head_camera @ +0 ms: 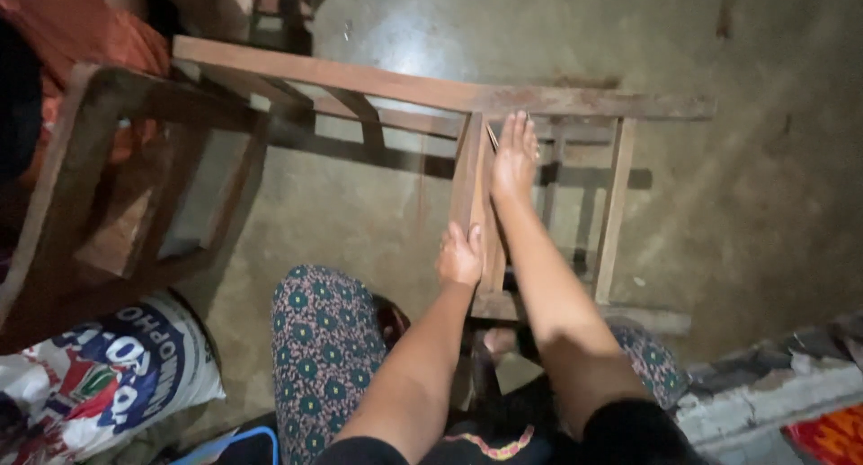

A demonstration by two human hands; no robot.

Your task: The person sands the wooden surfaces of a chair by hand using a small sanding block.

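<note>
The left hand (460, 256) clamps the slat (469, 182) of the wooden frame (431, 89) lying on the floor (746, 204), steadying it; the right hand (514, 155) lies flat, fingers together, on the slat's top end.

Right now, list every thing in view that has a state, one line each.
Wooden frame: lying on the concrete floor, slats bare.
Centre slat: fixed in the frame, gripped low down, touched near the top rail.
Left hand: closed around the centre slat.
Right hand: open, fingers flat on the slat near the rail.
Printed sack: full, lying on its side.
Second wooden frame: lying tilted beside the first.
</note>
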